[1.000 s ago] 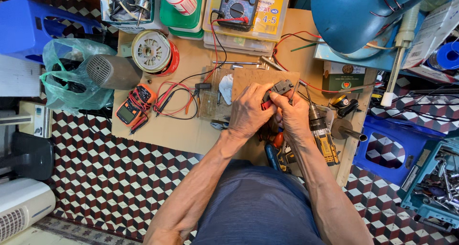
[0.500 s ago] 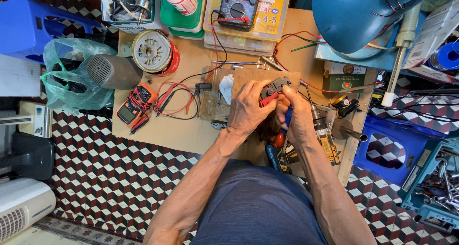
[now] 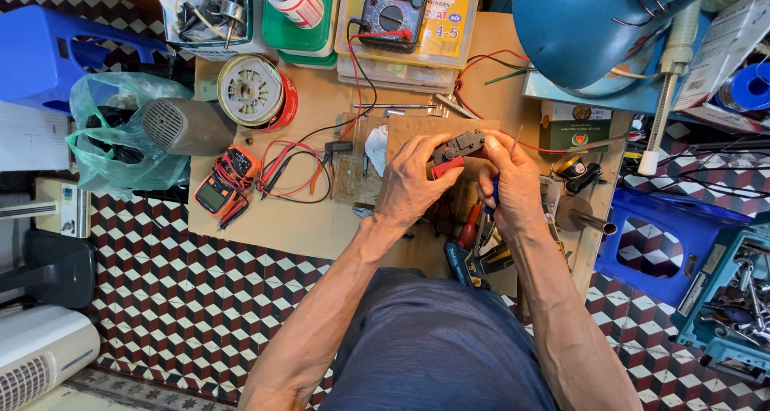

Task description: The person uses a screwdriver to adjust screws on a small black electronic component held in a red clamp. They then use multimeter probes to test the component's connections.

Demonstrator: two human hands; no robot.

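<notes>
Both hands meet: left hand (image 3: 413, 178) pinches red-handled pliers (image 3: 451, 152), right hand (image 3: 513, 182) pinches red wire (image 3: 561, 147); a slipping grip could nick it.

Both forearms bare to past the elbow, no sleeves in view. Left hand (image 3: 411, 182) and right hand (image 3: 513, 185): no gloves, rings or watch. Lap covered by plain dark blue-grey cloth (image 3: 433, 347).

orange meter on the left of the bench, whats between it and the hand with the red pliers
In the head view, a tangle of red and black wires lies on the wood between the orange meter and the left hand, then a clear plastic piece.
</notes>
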